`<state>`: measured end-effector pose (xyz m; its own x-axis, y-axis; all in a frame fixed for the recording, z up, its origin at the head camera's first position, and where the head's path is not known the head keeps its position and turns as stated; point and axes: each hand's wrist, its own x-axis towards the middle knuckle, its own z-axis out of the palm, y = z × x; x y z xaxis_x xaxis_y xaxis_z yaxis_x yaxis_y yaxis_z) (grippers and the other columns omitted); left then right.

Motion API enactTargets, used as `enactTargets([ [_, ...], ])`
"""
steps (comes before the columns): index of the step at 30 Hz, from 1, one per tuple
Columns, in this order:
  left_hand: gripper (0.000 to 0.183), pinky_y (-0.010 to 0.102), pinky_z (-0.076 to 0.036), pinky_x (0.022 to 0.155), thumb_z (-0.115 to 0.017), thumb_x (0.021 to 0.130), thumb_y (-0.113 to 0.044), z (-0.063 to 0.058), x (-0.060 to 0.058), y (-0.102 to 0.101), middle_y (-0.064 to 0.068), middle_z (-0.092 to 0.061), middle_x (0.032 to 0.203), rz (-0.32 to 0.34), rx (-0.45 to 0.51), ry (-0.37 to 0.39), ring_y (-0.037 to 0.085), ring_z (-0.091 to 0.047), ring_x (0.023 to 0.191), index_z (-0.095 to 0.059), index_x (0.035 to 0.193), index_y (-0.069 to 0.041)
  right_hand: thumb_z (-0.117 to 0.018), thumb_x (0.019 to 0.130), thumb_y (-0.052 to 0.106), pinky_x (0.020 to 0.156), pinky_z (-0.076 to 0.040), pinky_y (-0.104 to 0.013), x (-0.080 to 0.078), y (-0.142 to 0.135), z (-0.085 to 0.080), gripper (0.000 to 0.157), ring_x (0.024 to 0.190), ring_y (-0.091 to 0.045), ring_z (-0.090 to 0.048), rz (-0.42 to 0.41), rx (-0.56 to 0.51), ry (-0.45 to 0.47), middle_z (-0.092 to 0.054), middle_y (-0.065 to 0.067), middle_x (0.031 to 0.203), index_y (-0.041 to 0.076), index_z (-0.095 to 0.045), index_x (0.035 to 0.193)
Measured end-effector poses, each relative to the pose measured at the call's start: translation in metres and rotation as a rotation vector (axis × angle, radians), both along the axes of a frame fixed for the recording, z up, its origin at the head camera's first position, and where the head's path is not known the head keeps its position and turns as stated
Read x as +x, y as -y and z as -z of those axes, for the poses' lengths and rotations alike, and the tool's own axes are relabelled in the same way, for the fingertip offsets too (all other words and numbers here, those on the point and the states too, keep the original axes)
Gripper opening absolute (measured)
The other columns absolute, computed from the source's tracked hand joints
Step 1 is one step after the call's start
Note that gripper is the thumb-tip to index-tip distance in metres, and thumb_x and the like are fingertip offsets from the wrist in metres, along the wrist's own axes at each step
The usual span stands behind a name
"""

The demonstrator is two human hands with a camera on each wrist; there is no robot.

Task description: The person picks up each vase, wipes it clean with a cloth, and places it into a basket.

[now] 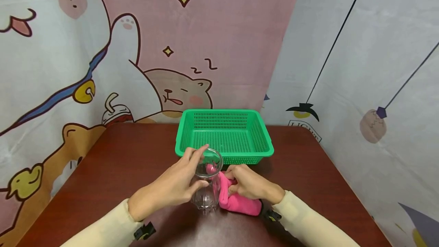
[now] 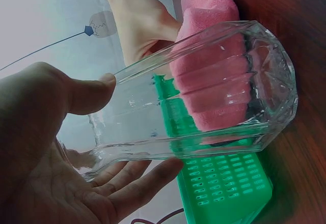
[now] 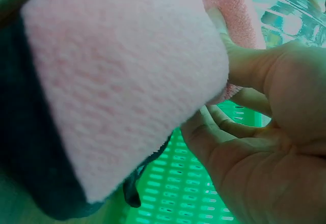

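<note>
A tall clear glass vase (image 1: 205, 197) with a faceted base stands on the table in the head view. My left hand (image 1: 168, 188) holds it near the top, thumb on one side and fingers on the other. Just right of the vase, my right hand (image 1: 250, 182) pinches a folded pink cloth (image 1: 242, 205) with dark trim. Through the vase's wall (image 2: 132, 117), the left wrist view shows the cloth (image 2: 214, 81) behind it. The right wrist view has the fluffy cloth (image 3: 127, 81) up close, thumb and fingers at its edge.
A green plastic basket (image 1: 236, 160) with slotted walls sits behind both hands, close to the vase. The dark red-brown table (image 1: 137, 151) reaches back to a curtain (image 1: 240, 48) printed with cartoon animals.
</note>
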<state>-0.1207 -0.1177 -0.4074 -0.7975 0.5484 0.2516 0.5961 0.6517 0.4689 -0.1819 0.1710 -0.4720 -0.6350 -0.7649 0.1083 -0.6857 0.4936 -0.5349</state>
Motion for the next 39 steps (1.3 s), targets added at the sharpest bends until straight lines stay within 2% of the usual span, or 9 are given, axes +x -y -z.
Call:
enactTargets([
  [6, 0.103, 0.025, -0.058, 0.081, -0.09, 0.106, -0.024, 0.001, 0.001, 0.001, 0.019, -0.057, 0.152, -0.005, 0.001, 0.002, 0.015, -0.07, 0.101, -0.025, 0.185, -0.009, -0.089, 0.097, -0.002, 0.085, -0.056, -0.023, 0.002, -0.001, 0.0, 0.031, 0.104, -0.004, -0.068, 0.042, -0.053, 0.056, -0.074, 0.011, 0.099, 0.028, -0.085, 0.096],
  [12, 0.103, 0.025, -0.056, 0.08, -0.09, 0.106, -0.023, 0.001, 0.0, 0.0, 0.019, -0.057, 0.15, 0.002, -0.005, 0.006, 0.014, -0.067, 0.099, -0.024, 0.185, -0.008, -0.088, 0.099, -0.001, 0.083, -0.057, -0.024, 0.004, -0.001, -0.008, 0.03, 0.109, -0.006, -0.07, 0.069, -0.105, 0.068, -0.076, 0.011, 0.103, 0.028, -0.088, 0.101],
  [16, 0.103, 0.024, -0.055, 0.078, -0.09, 0.106, -0.023, 0.0, -0.001, 0.0, 0.019, -0.056, 0.148, 0.004, -0.004, 0.001, 0.011, -0.06, 0.092, -0.025, 0.185, -0.008, -0.089, 0.098, -0.001, 0.084, -0.059, -0.026, 0.005, -0.001, -0.013, 0.031, 0.112, -0.007, -0.072, 0.078, -0.128, 0.039, -0.077, 0.011, 0.104, 0.029, -0.085, 0.095],
  [22, 0.104, 0.024, -0.054, 0.078, -0.09, 0.106, -0.025, 0.0, -0.002, 0.0, 0.018, -0.056, 0.146, 0.003, -0.006, 0.004, 0.011, -0.056, 0.088, -0.025, 0.185, -0.009, -0.09, 0.097, -0.001, 0.079, -0.057, -0.024, 0.006, 0.0, -0.017, 0.035, 0.109, -0.008, -0.071, 0.084, -0.166, 0.028, -0.079, 0.008, 0.109, 0.026, -0.074, 0.079],
  [26, 0.104, 0.024, -0.053, 0.077, -0.089, 0.106, -0.026, 0.001, -0.001, 0.001, 0.02, -0.056, 0.148, 0.004, -0.008, 0.015, 0.01, -0.055, 0.086, -0.024, 0.185, -0.009, -0.091, 0.097, 0.001, 0.079, -0.058, -0.024, 0.007, 0.001, -0.02, 0.036, 0.109, -0.008, -0.071, 0.085, -0.183, 0.038, -0.078, 0.008, 0.109, 0.025, -0.073, 0.078],
  [32, 0.103, 0.023, -0.055, 0.076, -0.089, 0.107, -0.027, 0.001, -0.001, 0.001, 0.02, -0.055, 0.149, 0.007, -0.005, 0.014, 0.009, -0.056, 0.085, -0.024, 0.185, -0.009, -0.09, 0.099, 0.002, 0.075, -0.058, -0.024, 0.007, 0.001, -0.027, 0.026, 0.108, -0.009, -0.073, 0.096, -0.218, 0.054, -0.08, 0.009, 0.111, 0.027, -0.086, 0.093],
  [39, 0.103, 0.023, -0.055, 0.077, -0.089, 0.107, -0.028, 0.001, -0.001, 0.001, 0.018, -0.055, 0.148, 0.005, -0.004, 0.003, 0.009, -0.057, 0.087, -0.025, 0.185, -0.009, -0.089, 0.097, -0.001, 0.081, -0.06, -0.026, 0.008, 0.0, -0.033, 0.032, 0.107, -0.008, -0.073, 0.112, -0.236, 0.041, -0.08, 0.01, 0.113, 0.03, -0.089, 0.102],
])
